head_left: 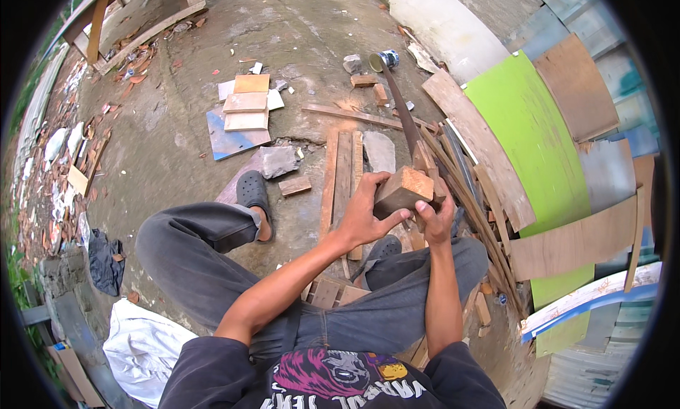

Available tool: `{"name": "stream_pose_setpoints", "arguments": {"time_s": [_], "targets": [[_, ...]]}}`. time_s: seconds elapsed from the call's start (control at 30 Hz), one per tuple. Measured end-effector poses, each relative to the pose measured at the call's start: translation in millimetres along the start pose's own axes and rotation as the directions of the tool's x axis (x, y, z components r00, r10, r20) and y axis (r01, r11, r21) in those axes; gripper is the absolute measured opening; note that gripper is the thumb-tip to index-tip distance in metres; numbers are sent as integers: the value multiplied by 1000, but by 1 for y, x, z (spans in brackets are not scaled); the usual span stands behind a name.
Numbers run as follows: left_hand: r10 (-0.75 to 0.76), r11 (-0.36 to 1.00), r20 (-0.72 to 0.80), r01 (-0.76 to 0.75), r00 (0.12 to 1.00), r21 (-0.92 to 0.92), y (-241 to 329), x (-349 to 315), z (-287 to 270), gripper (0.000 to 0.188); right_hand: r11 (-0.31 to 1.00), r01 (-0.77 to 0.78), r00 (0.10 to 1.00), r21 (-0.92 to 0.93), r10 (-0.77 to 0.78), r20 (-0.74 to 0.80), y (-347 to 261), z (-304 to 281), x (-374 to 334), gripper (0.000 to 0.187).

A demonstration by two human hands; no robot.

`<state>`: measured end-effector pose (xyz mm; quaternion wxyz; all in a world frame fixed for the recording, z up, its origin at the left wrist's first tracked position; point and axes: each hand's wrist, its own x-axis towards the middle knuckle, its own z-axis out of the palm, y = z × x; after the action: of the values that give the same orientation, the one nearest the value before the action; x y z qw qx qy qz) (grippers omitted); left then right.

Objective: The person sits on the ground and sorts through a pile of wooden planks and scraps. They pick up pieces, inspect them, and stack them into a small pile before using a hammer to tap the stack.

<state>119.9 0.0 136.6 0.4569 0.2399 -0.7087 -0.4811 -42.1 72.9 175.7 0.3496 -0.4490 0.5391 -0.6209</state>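
A short, thick wooden block (405, 191), with a pale rough-cut end, is held up over my lap. My left hand (365, 214) is closed around its left side, fingers behind and thumb on the near edge. My right hand (437, 221) grips what looks like the wooden handle of a hand saw (403, 111), its thumb resting against the block. The long, dark rusty blade points away from me. Below the block, several wooden strips (342, 182) lie side by side on the ground. A small offcut (295, 186) lies left of them.
Small boards (246, 103) are stacked on a blue panel (230, 143) at left, near a stone (279, 161). A tin can (384, 60) lies beyond the saw. Long sticks and a green sheet (524, 126) line the right. A white cloth (145, 345) lies at lower left.
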Motion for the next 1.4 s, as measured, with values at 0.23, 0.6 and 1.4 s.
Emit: {"name": "stream_pose_setpoints", "arguments": {"time_s": [0.23,0.6,1.4], "targets": [[40,996,47,-37,998,-81,9,10,-4,59,992,-17,999,124,12,46,5,-1,0,80],[70,997,31,-69,997,-40,19,17,-9,51,990,-23,998,136,15,53,7,2,0,85],[122,991,-127,-113,984,77,23,-19,37,73,983,6,989,184,-33,146,23,-10,1,86]]}}
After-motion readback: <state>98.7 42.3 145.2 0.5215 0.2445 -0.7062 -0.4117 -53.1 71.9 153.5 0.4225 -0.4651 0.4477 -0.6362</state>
